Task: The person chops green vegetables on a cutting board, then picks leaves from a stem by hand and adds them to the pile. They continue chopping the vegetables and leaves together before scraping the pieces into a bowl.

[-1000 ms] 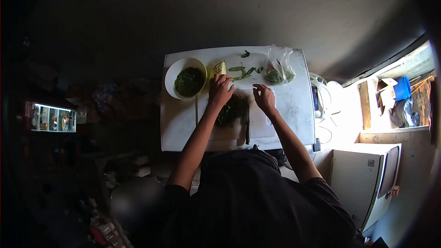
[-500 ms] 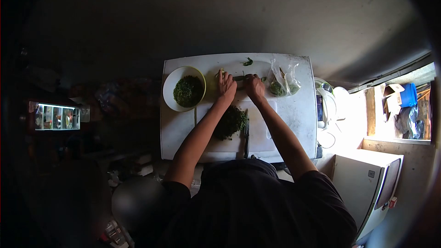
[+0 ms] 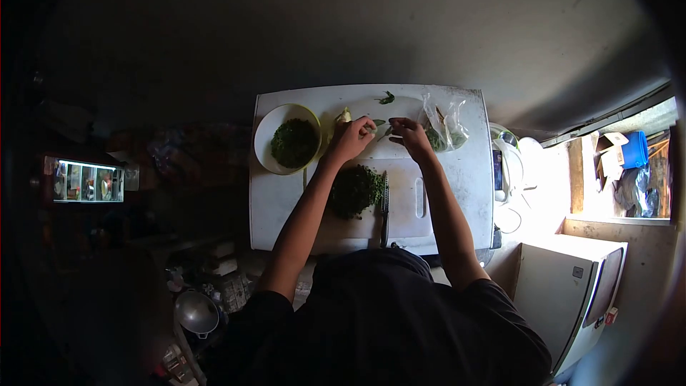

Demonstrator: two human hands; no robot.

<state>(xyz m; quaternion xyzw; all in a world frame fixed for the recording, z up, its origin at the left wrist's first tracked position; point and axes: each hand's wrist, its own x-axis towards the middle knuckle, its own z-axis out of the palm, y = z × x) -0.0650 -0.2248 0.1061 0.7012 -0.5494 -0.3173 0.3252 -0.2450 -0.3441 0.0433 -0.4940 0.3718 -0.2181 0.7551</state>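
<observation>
My left hand (image 3: 351, 139) is closed over the far part of the table, its fingers pinching a green leafy piece (image 3: 379, 123) that sticks out to the right. Facing it, my right hand (image 3: 413, 139) has its fingertips drawn together near a thin green stem; what they hold is too small to make out. A pale yellowish vegetable piece (image 3: 344, 114) lies just beyond my left hand. Nearer my body, a heap of chopped greens (image 3: 356, 193) rests on a white cutting board (image 3: 407, 221), with a knife (image 3: 386, 207) lying along its right side.
A bowl (image 3: 261, 144) of finely chopped greens stands at the table's left. To the right is a clear plastic bag (image 3: 457, 118) with greens inside. A small green sprig (image 3: 386, 97) lies at the far edge. A metal pan (image 3: 196, 313) sits low on the left.
My hands have lifted a little and spread apart, and a green piece now shows between them. A blurred round shape at lower left is gone, leaving the metal pan visible.
</observation>
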